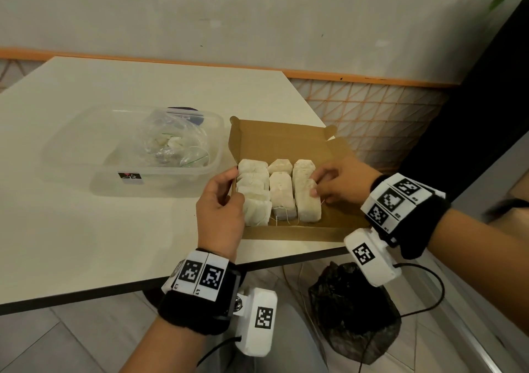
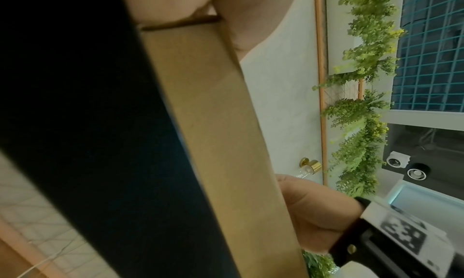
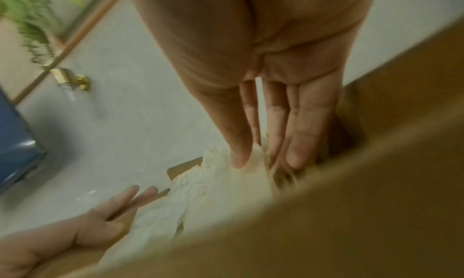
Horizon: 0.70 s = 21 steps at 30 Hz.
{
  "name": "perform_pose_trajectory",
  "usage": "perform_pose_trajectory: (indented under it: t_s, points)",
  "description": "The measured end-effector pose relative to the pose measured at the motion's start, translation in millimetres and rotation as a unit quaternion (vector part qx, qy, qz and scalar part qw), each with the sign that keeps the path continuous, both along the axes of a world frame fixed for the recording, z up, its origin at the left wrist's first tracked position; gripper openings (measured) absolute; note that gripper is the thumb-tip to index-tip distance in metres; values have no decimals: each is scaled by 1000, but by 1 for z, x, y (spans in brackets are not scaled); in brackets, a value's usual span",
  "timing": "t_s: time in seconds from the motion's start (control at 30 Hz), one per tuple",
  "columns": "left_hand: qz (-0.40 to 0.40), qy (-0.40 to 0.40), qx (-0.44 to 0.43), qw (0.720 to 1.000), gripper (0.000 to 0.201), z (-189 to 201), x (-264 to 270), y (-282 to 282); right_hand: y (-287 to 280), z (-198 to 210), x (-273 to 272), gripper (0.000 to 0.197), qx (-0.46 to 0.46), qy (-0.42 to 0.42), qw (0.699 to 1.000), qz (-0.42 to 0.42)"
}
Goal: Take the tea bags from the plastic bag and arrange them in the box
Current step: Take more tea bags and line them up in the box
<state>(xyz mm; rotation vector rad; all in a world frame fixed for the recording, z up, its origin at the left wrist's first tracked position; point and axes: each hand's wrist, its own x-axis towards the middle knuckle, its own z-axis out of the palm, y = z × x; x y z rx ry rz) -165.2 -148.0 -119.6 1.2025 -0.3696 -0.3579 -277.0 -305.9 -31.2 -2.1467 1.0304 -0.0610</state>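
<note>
An open brown cardboard box (image 1: 280,140) lies at the table's right front corner. Pale tea bags (image 1: 282,192) fill it in three rows. My left hand (image 1: 232,185) grips the box's left wall (image 2: 213,123), thumb inside against the left row. My right hand (image 1: 316,184) pinches the near tea bag of the right row (image 1: 307,203) between thumb and fingers. In the right wrist view, the thumb and fingers of my right hand (image 3: 266,159) squeeze the top of that tea bag (image 3: 256,167). A crumpled clear plastic bag (image 1: 171,143) holding a few tea bags lies to the left.
The plastic bag sits inside a clear plastic tub (image 1: 86,132) left of the box. The white table (image 1: 114,229) ends just in front of the box. A black bag (image 1: 352,309) stands on the floor below the corner. A wall runs behind the table.
</note>
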Motion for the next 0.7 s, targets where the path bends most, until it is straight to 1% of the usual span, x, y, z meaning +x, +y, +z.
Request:
perform_pose_trajectory:
  t_s: [0.03, 0.1, 0.13, 0.17, 0.23, 0.3, 0.37, 0.47, 0.57, 0.63, 0.7]
  points:
    - [0, 1, -2, 1000, 44, 0, 0, 0, 2, 5, -3, 27, -61, 6, 998, 8]
    - [0, 2, -5, 1000, 44, -1, 0, 0, 10, 14, -13, 21, -172, -12, 985, 18]
    - [-1, 4, -6, 1000, 43, -2, 0, -1, 17, 15, -19, 17, -203, -21, 978, 33]
    - [-1, 6, -8, 1000, 43, -2, 0, -1, 24, 14, -26, 13, -213, -22, 975, 58]
    - [-1, 8, -11, 1000, 42, -3, 0, -1, 37, 3, -35, 9, -188, -12, 975, 118]
    - [1, 8, -14, 1000, 42, -3, 0, -2, 43, -13, -38, 14, -159, 5, 975, 156]
    - [2, 9, -17, 1000, 43, -3, 0, -1, 42, -22, -35, 19, -164, 10, 975, 152]
    - [-1, 12, -18, 1000, 44, -2, 0, 0, 39, -16, -26, 19, -181, 1, 973, 141]
    - [3, 9, -17, 1000, 44, -2, -1, 0, 43, -11, -20, 19, -181, 14, 966, 185]
    - [4, 11, -14, 1000, 44, -3, 0, 0, 49, -16, -16, 23, -166, 48, 962, 213]
    - [3, 12, -12, 1000, 43, -3, 0, 0, 52, -22, -13, 29, -152, 71, 962, 218]
